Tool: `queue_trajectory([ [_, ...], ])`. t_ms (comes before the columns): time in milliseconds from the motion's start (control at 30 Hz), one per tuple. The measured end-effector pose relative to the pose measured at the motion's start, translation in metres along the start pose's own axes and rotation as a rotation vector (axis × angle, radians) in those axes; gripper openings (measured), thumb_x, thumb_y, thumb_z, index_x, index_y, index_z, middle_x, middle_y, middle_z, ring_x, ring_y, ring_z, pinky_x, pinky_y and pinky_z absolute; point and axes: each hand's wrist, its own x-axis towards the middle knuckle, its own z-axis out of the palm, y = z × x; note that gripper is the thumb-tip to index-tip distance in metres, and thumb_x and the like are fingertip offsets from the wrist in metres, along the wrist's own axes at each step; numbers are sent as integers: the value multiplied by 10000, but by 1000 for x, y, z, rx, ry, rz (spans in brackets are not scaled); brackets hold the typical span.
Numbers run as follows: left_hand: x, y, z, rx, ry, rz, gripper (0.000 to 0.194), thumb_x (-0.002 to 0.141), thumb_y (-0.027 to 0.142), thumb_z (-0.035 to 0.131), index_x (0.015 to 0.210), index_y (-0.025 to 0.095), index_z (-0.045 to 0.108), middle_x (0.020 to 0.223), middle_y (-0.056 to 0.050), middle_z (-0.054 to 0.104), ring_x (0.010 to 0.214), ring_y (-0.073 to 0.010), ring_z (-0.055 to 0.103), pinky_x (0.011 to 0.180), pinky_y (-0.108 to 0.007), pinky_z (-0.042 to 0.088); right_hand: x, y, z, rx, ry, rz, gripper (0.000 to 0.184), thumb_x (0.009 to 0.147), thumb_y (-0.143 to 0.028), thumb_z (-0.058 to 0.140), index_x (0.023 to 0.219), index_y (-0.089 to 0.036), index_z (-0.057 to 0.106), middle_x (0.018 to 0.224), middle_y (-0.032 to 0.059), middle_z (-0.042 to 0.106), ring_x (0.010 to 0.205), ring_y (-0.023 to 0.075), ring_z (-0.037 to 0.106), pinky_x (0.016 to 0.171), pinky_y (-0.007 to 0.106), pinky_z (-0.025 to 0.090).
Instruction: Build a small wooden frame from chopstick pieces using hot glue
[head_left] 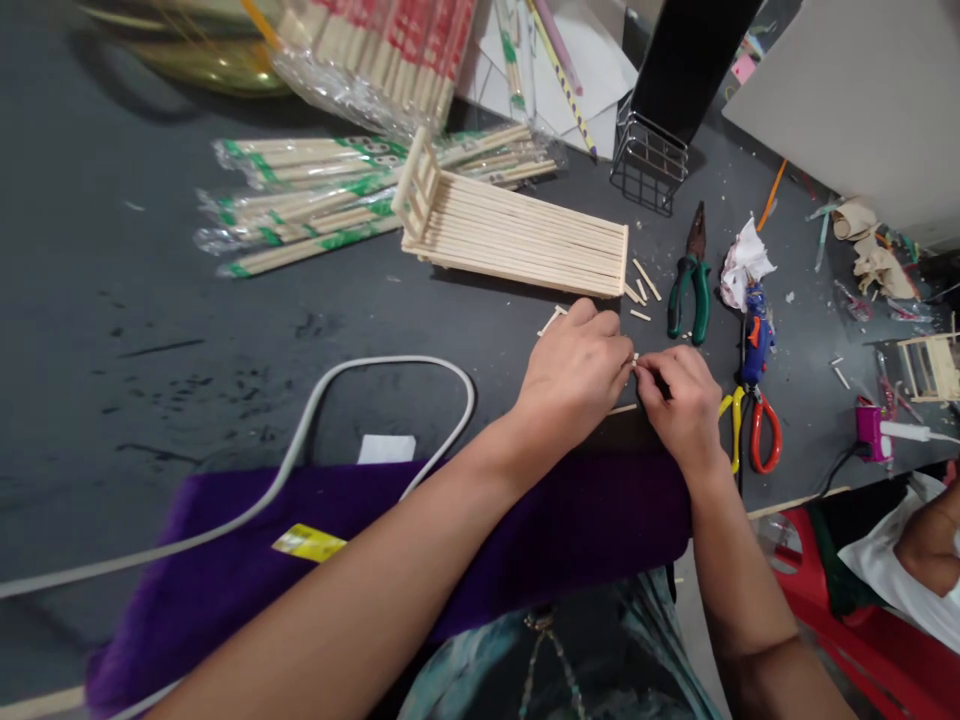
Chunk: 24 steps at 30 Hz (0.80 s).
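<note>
My left hand (576, 365) and my right hand (684, 402) meet over the table's near edge, fingers pinched together. Between their fingertips shows the pale tip of a small wooden stick piece (636, 358); the rest of it is hidden. A little joined stick frame (553, 319) pokes out beside my left knuckles. Just beyond my hands lies a bed-shaped model (517, 232) of glued wooden sticks, its slatted headboard upright at the left. Short cut sticks (645, 279) are scattered at its right end. Another thin stick (621, 410) rests below my left hand.
Green-handled pliers (690, 285), a blue glue gun (757, 335) and a red-and-yellow-handled tool (765, 435) lie to the right. Wrapped chopsticks (315, 200) lie at the back left. A wire holder (651, 165) supports a black phone. A white cable (307, 420) loops at left; another person sits at right.
</note>
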Motion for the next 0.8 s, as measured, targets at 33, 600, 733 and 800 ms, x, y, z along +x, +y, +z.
queue_trajectory([
  [33, -1, 0, 0, 9, 2, 9, 266, 937, 219, 535, 730, 166, 693, 818, -93, 626, 833, -251, 477, 706, -385, 404, 0, 0, 0, 1, -4, 4, 195, 977, -242, 511, 902, -229, 690, 870, 59, 666, 895, 202, 606, 805, 328, 474],
  [600, -7, -5, 2, -32, 83, -11, 228, 941, 226, 582, 813, 179, 765, 812, -76, 650, 826, -239, 484, 703, -355, 424, 10, 5, 5, 29, -92, 56, 230, 989, -234, 511, 1039, -227, 735, 952, 73, 659, 966, 213, 589, 805, 321, 482],
  [733, -7, -6, 2, -139, 100, -65, 201, 938, 239, 602, 855, 187, 778, 801, -58, 657, 819, -221, 496, 699, -338, 424, 7, 4, 6, 84, -59, 69, 177, 976, -240, 551, 957, -223, 727, 932, 59, 660, 952, 204, 597, 801, 313, 480],
  [800, -6, -6, 2, -209, 115, -97, 189, 935, 244, 608, 866, 202, 779, 783, -42, 656, 811, -207, 508, 700, -325, 430, 6, 5, 6, 144, -36, 82, 158, 975, -257, 570, 947, -226, 723, 924, 47, 664, 940, 187, 607, 812, 303, 479],
])
